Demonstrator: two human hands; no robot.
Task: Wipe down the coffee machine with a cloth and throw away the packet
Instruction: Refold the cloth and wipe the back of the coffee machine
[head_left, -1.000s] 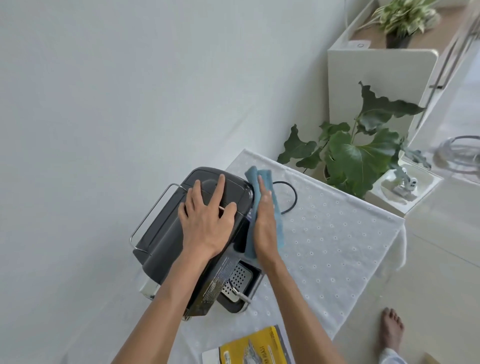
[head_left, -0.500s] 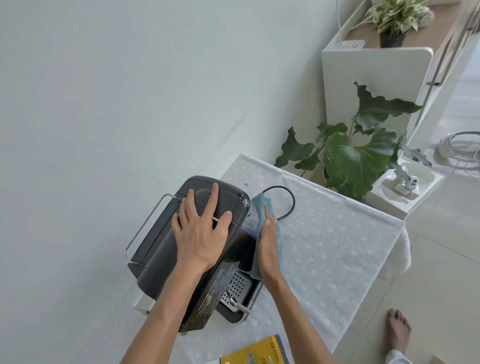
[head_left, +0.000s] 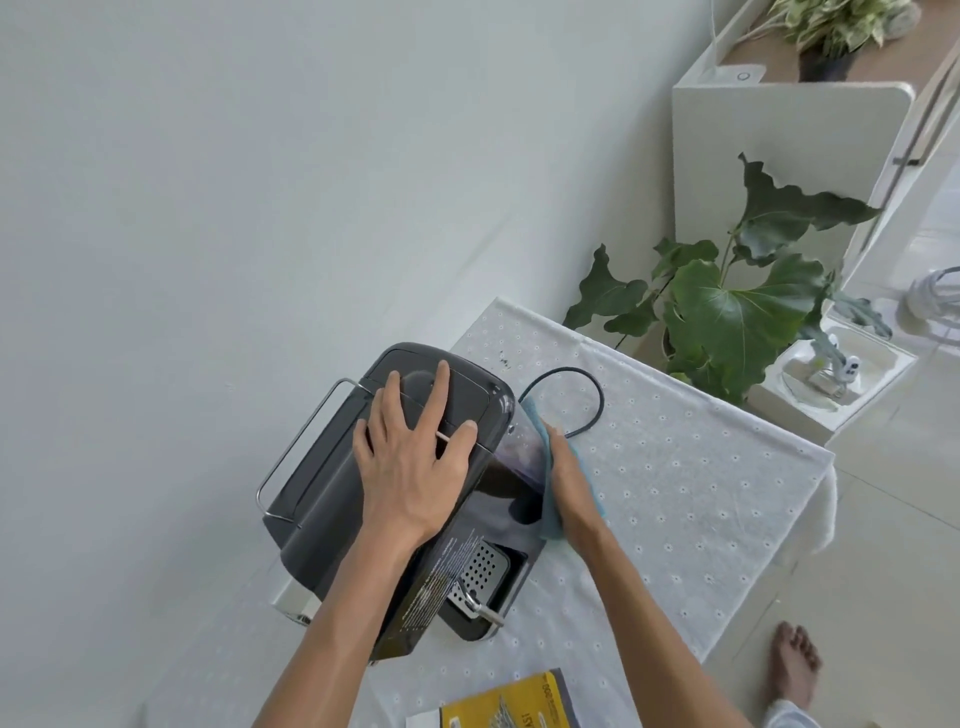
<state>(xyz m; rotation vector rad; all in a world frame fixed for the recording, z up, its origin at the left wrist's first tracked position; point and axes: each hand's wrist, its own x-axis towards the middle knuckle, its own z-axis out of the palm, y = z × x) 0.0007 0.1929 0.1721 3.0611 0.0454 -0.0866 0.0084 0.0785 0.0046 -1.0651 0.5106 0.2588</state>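
A dark grey coffee machine (head_left: 332, 483) stands on the white-clothed table (head_left: 675, 493) against the wall. My left hand (head_left: 410, 457) lies flat on the machine's top with its fingers spread. My right hand (head_left: 569, 480) presses a blue cloth (head_left: 535, 415) against the machine's right side, low near the table. The cloth shows above and below the hand. A yellow packet (head_left: 511, 701) lies on the table at the bottom edge of the view, near me.
The machine's black cord (head_left: 584, 400) loops on the table behind the cloth. A large leafy plant (head_left: 737, 312) stands past the table's far right edge, next to a white cabinet (head_left: 779, 150). A bare foot (head_left: 792, 662) is on the floor at the right.
My right hand has slid the blue cloth down the machine's right side, from near the top edge to low by the table. My left hand stays on the top.
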